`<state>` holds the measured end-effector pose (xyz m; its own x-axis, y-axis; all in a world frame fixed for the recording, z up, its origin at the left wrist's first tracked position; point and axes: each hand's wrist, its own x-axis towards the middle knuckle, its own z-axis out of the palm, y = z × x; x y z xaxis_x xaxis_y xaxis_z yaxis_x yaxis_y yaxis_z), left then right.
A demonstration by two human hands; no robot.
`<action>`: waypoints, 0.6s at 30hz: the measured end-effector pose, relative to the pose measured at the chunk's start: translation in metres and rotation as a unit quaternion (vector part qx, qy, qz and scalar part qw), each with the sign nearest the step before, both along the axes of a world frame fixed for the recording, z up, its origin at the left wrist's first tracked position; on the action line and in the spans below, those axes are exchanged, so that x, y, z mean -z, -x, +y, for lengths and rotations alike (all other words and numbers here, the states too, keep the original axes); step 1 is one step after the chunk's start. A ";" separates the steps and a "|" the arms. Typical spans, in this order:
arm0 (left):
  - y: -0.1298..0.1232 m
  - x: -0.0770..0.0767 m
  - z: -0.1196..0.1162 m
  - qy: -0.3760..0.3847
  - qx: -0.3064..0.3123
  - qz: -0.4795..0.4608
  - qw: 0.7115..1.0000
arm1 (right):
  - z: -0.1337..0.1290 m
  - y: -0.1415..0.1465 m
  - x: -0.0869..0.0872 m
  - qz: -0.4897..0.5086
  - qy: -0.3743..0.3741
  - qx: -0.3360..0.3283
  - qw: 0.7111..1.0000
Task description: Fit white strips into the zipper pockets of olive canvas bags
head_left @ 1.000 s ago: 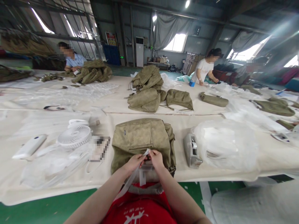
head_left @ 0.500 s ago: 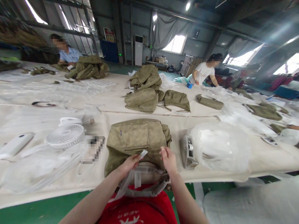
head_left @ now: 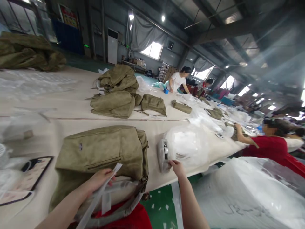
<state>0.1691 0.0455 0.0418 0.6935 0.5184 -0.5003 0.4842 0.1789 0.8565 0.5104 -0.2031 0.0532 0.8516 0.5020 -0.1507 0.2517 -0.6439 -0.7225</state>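
An olive green bag (head_left: pixel 102 146) lies on the pale table in front of me, its handle wrapped in clear plastic film. My left hand (head_left: pixel 103 179) holds a translucent plastic strip (head_left: pixel 95 198) over the bag's near side. To the right, my right hand (head_left: pixel 175 165) has its fingers closed at the near corner of a silver tape dispenser (head_left: pixel 164 152). Whether a piece of tape is between those fingers is too small to tell. Beside the dispenser lies a heap of clear plastic bags (head_left: pixel 188 141).
Several olive bags (head_left: pixel 113 103) lie farther back. A phone (head_left: pixel 26 178) is at the left. A large white sack (head_left: pixel 245 194) stands at the lower right, near a person in a red top (head_left: pixel 269 146). Another person in white (head_left: pixel 177 81) works across the table.
The view has turned to the right. My right hand has moved from beside the bag to the dispenser. My left hand still holds the plastic strip over the bag.
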 end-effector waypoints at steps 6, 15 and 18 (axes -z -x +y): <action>-0.004 0.023 -0.001 -0.032 -0.031 -0.029 0.999 | 0.001 0.006 -0.006 0.024 -0.085 0.019 0.996; -0.009 0.019 -0.009 -0.001 -0.078 -0.059 0.995 | -0.054 0.034 0.027 0.092 -0.082 0.068 0.990; -0.009 0.019 -0.011 -0.006 -0.079 -0.054 0.995 | -0.057 0.031 0.038 0.079 -0.043 0.077 0.993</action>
